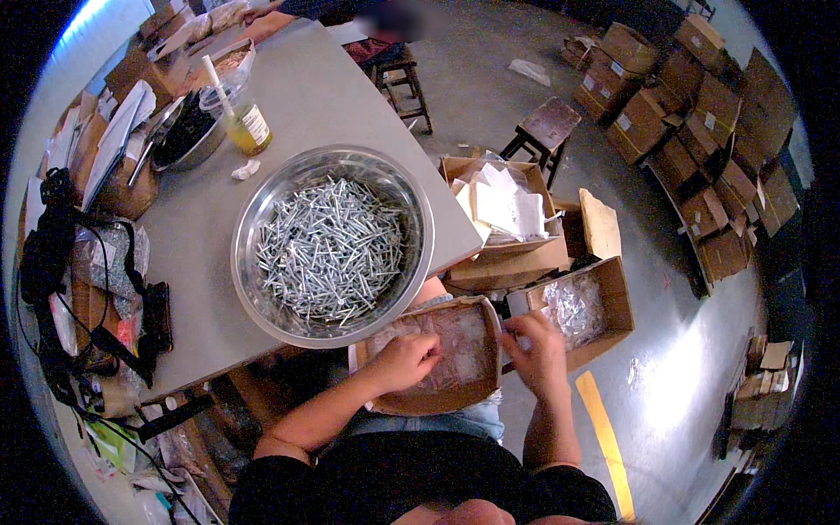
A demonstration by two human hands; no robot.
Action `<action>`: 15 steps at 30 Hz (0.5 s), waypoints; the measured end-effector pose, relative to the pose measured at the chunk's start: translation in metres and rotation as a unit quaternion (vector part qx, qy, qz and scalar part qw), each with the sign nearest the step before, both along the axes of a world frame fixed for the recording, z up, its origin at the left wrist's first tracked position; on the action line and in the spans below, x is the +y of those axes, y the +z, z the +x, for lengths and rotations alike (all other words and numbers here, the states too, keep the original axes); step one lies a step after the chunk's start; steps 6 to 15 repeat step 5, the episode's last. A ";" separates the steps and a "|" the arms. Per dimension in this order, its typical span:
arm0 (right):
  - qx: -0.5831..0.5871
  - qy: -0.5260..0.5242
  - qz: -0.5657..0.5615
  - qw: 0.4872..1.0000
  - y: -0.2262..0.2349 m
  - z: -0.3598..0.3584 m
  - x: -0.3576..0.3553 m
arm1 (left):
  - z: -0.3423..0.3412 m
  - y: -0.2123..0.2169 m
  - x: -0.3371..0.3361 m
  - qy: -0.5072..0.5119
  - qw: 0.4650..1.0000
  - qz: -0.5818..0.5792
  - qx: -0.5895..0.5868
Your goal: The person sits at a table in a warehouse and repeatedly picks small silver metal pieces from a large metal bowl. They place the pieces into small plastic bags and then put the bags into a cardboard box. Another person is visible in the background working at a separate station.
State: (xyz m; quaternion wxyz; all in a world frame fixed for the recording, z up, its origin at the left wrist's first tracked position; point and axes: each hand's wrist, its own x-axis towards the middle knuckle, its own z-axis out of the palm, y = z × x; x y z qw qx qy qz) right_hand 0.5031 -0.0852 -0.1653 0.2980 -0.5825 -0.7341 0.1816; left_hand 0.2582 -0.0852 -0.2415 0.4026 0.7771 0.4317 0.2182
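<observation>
A small open cardboard box lined with clear plastic rests on my lap, just below the table edge. My left hand lies inside it, fingers curled on the plastic lining. My right hand grips the box's right rim with closed fingers. Just above, on the grey table, stands a large steel bowl filled with several silver screws. Whether anything lies under the plastic in the box cannot be made out.
On the floor to my right stand an open carton with a plastic bag and another carton with white papers. Two wooden stools stand beyond. Stacked cartons line the right. A jar, black straps and clutter fill the table's left.
</observation>
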 end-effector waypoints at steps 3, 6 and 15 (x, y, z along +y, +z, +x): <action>-0.006 0.089 -0.034 0.995 -0.008 -0.017 -0.002 | -0.003 0.011 0.002 0.031 0.996 -0.060 -0.058; -0.039 0.137 0.008 0.990 -0.014 -0.028 -0.001 | -0.004 0.013 0.003 0.044 0.993 -0.073 -0.085; -0.039 0.137 0.008 0.990 -0.014 -0.028 -0.001 | -0.004 0.013 0.003 0.044 0.993 -0.073 -0.085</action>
